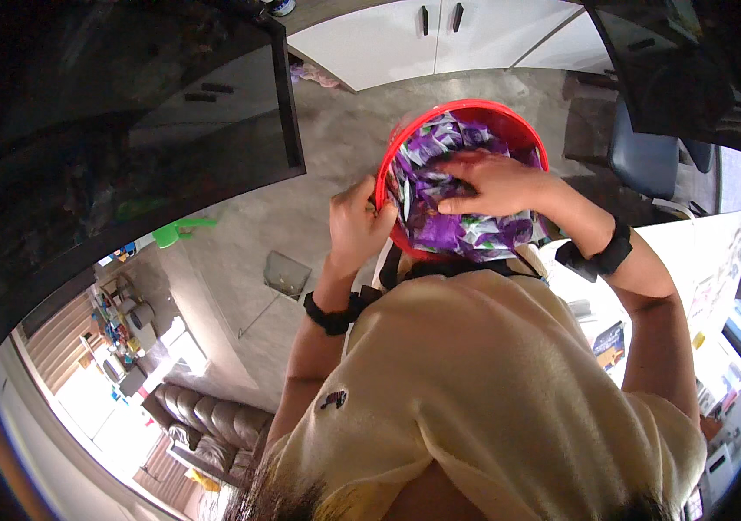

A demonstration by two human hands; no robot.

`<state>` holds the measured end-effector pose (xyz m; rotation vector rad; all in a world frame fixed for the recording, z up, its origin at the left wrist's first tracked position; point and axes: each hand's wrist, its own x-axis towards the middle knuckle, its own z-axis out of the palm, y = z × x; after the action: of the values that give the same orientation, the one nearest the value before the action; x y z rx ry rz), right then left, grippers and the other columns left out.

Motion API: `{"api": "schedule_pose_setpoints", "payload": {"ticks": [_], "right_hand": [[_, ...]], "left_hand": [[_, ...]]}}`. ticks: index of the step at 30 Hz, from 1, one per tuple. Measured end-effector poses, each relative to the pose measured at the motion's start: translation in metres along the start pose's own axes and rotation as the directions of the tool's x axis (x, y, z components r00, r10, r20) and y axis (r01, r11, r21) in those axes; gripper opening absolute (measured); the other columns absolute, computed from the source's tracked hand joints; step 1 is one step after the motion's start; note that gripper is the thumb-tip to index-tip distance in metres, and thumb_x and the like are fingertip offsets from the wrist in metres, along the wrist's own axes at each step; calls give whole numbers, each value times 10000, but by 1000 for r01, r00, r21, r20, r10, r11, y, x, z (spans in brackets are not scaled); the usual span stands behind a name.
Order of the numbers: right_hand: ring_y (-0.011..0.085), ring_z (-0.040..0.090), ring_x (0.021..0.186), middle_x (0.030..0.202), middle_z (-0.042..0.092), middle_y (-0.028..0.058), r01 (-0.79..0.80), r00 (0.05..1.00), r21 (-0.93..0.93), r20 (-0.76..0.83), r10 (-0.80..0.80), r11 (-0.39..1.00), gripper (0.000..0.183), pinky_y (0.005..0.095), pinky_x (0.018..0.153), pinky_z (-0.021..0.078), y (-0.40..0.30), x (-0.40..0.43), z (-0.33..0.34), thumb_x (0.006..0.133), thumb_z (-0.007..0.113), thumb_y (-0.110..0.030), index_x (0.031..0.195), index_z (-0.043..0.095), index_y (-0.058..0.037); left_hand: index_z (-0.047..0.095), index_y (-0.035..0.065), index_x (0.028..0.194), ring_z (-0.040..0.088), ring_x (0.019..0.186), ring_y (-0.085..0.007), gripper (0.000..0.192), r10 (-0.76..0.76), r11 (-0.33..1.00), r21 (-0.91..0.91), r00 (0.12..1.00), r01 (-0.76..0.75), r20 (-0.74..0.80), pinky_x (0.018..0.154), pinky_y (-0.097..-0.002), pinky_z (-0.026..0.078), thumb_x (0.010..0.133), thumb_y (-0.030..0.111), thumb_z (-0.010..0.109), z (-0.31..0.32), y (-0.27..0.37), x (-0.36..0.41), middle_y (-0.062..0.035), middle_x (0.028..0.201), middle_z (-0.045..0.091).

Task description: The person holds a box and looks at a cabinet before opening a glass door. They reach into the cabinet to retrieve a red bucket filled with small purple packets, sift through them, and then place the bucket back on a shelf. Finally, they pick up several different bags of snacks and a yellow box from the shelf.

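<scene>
A round red bucket (pixel 468 107) is held up in front of my body, filled with small purple and white wrapped packets (pixel 435 228). My left hand (pixel 360 225) grips the bucket's rim at its left side, with the thumb near the inner edge. My right hand (pixel 497 185) reaches into the bucket from the right and lies over the packets, its fingers spread and partly blurred. Whether a packet is between its fingertips cannot be told. Both wrists wear black bands.
White cabinets (pixel 383 45) with black handles stand beyond the bucket. A dustpan (pixel 287 273) with a long thin handle is on the grey floor. A large dark screen (pixel 292 104) spans the upper left. At the right are a white table (pixel 715 260) and a dark chair (pixel 644 153); a brown sofa (pixel 214 417) is lower left.
</scene>
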<state>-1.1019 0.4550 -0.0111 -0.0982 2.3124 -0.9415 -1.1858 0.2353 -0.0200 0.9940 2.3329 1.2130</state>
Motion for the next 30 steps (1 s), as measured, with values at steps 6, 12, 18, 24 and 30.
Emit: {"api": "schedule_pose_setpoints", "payload": {"ticks": [6, 12, 18, 24, 30], "right_hand": [[331, 423, 1171, 1243, 448, 224, 143, 879, 46, -466, -105, 989, 510, 389, 977, 324, -8, -27, -34, 868, 486, -350, 1253, 425, -20], [272, 638, 774, 873, 631, 176, -193, 921, 225, -294, 256, 955, 308, 306, 660, 498, -19, -80, -45, 823, 537, -116, 1113, 533, -12], [319, 581, 918, 918, 602, 213, 206, 979, 230, -61, -197, 951, 337, 398, 782, 459, -28, -46, 17, 786, 511, -87, 1120, 530, -45], [343, 498, 1058, 1187, 497, 200, 55, 990, 131, -139, -37, 990, 561, 371, 893, 411, -17, -11, -18, 743, 460, 24, 1288, 398, -94], [340, 582, 876, 947, 601, 191, 176, 910, 74, -393, -133, 982, 368, 386, 762, 460, -15, -42, -46, 763, 551, -52, 1129, 513, -47]], "left_hand": [[543, 16, 778, 527, 511, -304, 129, -77, 997, -33, 997, 76, -28, 490, -342, 426, 677, 84, 586, 0, -1, 2, -150, 610, 530], [560, 20, 798, 541, 494, -274, 135, -84, 996, -14, 995, 84, -48, 479, -326, 429, 680, 78, 592, -3, -5, -1, -135, 606, 546], [552, 19, 780, 548, 494, -279, 127, -83, 996, 18, 997, 83, -3, 478, -332, 431, 675, 76, 595, -3, 6, 7, -133, 597, 547], [528, 11, 741, 545, 494, -290, 113, 7, 1000, 19, 999, -6, -36, 477, -343, 427, 672, 80, 585, 0, 1, 6, -150, 591, 537], [517, -1, 710, 533, 473, -275, 120, -64, 997, 32, 998, 65, -29, 468, -333, 419, 672, 86, 590, -3, 3, 5, -154, 576, 519]]}}
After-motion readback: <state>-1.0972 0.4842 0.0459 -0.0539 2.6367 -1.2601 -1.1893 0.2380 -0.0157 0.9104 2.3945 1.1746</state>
